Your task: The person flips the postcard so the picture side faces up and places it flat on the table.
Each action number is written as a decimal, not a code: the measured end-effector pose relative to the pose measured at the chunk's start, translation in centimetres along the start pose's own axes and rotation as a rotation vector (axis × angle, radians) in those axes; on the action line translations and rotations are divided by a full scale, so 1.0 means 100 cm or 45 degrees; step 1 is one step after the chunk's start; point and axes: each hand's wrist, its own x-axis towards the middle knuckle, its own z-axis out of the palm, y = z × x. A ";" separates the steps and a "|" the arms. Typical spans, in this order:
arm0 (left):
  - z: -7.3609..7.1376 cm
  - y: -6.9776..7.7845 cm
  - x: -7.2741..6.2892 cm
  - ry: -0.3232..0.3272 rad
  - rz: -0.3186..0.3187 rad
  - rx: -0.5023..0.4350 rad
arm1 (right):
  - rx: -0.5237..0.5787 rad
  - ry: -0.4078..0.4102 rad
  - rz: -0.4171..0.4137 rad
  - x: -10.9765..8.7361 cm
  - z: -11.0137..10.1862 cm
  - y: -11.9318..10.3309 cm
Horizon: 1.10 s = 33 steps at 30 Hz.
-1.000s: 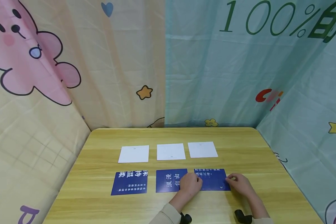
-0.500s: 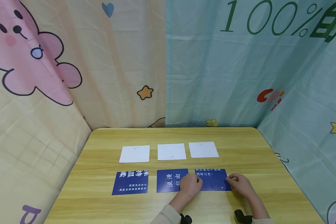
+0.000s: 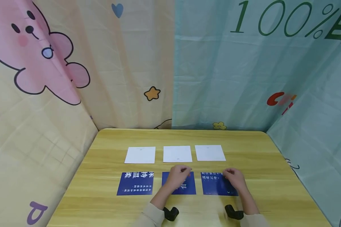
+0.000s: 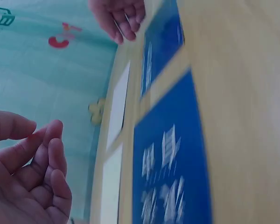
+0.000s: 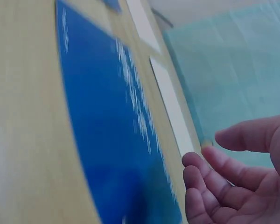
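Observation:
Three dark blue cards with white characters lie in the near row: a left card (image 3: 135, 184), a middle card (image 3: 191, 188) and a right card (image 3: 214, 187). My left hand (image 3: 177, 177) hovers over the middle card and covers part of its print. In the left wrist view its thumb and index finger (image 4: 18, 154) nearly meet, with nothing held, apart from the card. My right hand (image 3: 235, 179) is above the upper right part of the right card. Its fingers (image 5: 224, 186) are loosely curled in the right wrist view, a gap showing between thumb and index finger.
Behind the blue row lie three white cards: a left one (image 3: 140, 155), a middle one (image 3: 177, 154) and a right one (image 3: 210, 153). The wooden table (image 3: 91, 179) ends at the printed curtains (image 3: 216, 78). A black wrist device (image 3: 171, 214) sits on each wrist.
Both hands have left the edges of the right blue card and lifted. The left hand moved left and away over the middle card; the right moved inward. The head view shifted slightly.

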 end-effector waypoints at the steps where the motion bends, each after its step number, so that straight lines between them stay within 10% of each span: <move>1: -0.011 -0.003 0.001 0.019 0.006 0.010 | 0.050 0.006 -0.003 0.002 0.009 -0.006; 10: -0.109 -0.039 0.008 0.325 -0.229 0.103 | 0.447 -0.068 -0.051 0.015 0.092 -0.062; 18: -0.180 -0.073 0.001 0.584 -0.465 0.248 | 0.378 -0.207 -0.145 0.035 0.137 -0.102; 33: -0.210 -0.090 0.005 0.528 -0.642 0.176 | 0.565 -0.599 0.072 0.055 0.195 -0.141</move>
